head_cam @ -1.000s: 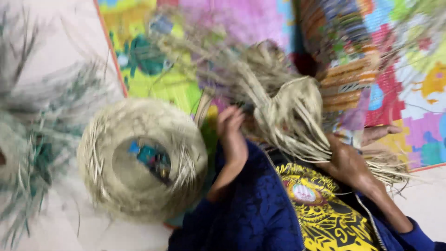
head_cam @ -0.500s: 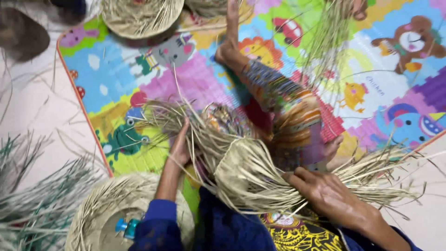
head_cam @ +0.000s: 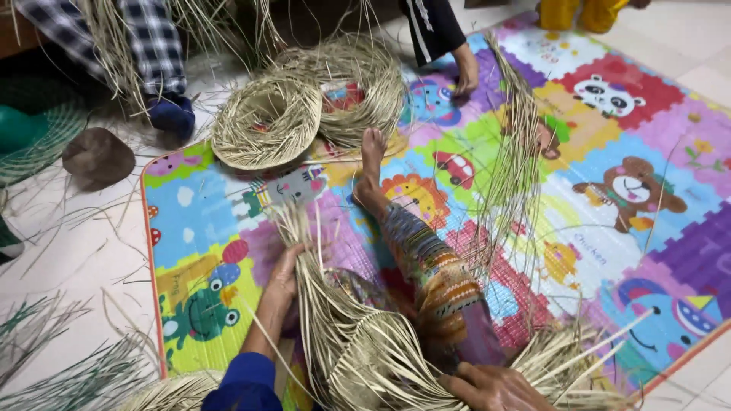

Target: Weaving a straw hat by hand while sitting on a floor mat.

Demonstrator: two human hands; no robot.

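While the left hand [head_cam: 283,275] grips loose straw strands [head_cam: 312,281], the right hand [head_cam: 495,387] clasps the half-woven straw hat [head_cam: 381,361]. Both sets of fingers are curled shut. Finished straw hats [head_cam: 266,122] lie at eleven o'clock on the play mat [head_cam: 647,129].

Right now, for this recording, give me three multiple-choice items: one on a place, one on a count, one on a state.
1. Where does the play mat lie?
A on a table
B on the floor
C on a wall
2. How many finished straw rings lie at the mat's far end?
A two
B five
C none
3. What is the left hand doing?
A resting empty
B gripping straw strands
C holding scissors

B: tiles surround it.
A: two rings overlap.
B: fingers close on strands, right hand on the woven piece.
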